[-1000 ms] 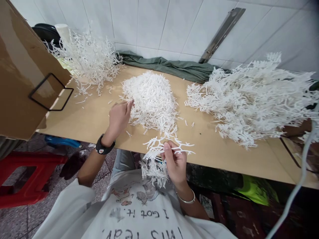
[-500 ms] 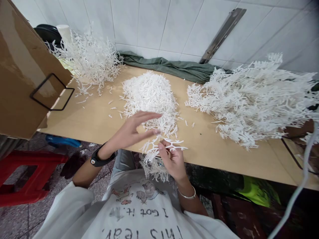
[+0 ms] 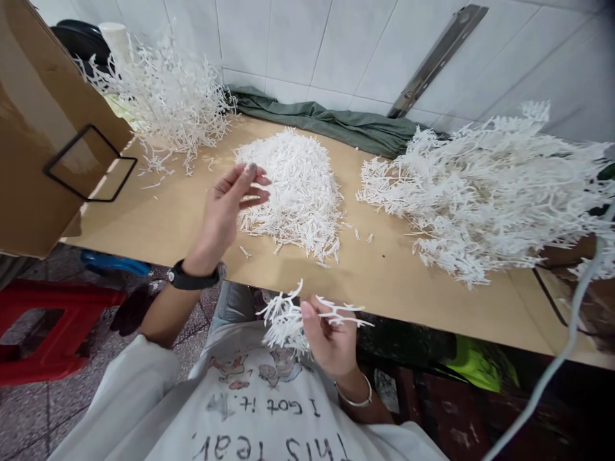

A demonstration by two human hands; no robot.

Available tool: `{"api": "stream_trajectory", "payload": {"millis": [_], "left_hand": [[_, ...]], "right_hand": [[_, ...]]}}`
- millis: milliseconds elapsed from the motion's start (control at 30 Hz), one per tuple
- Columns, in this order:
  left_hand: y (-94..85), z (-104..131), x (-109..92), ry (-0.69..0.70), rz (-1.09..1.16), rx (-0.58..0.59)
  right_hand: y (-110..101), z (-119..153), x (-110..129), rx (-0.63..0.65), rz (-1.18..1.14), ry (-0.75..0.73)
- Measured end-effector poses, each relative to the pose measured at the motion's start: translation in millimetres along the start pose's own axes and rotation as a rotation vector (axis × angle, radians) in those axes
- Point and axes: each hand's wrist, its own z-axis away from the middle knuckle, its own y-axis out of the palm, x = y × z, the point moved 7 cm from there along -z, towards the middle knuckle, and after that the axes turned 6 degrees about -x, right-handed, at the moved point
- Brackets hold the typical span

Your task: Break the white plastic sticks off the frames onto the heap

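The sprue (image 3: 293, 317) is a white plastic branching frame with thin twigs fanning out sideways, some bearing small pieces. The right hand (image 3: 331, 339) pinches it by the stem, below the counter (image 3: 384, 275) edge. Beyond that edge on the counter, a heap (image 3: 293, 186) of loose white sticks lies beside the raised left hand (image 3: 228, 208).

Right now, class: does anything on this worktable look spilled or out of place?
A few loose white bits lie scattered on the table, apart from the middle heap. More stray pieces trail from the left pile. Nothing looks damaged.
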Motion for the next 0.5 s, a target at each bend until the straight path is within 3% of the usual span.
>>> {"api": "stream_trajectory", "payload": {"millis": [33,133,233,333,500], "left_hand": [[-6.4,-10,2,0.041,-0.074,-0.021],[-8.2,-29,24,0.032,-0.308,0.118],[-2.9,-27,34,0.097,-0.454,0.162],[10.3,0,13,0.242,-0.475,0.181],[41.2,67,-5,0.221,-0.503,0.548]], "right_hand": [[-2,1,-2,-0.021,0.002,0.019],[-10,-1,-17,-0.102,-0.015,0.124],[-16,-8,-31,-0.18,-0.043,0.166],[-18,-13,-38,-0.263,-0.057,0.19],[-19,-14,-43,-0.344,-0.054,0.199]]}}
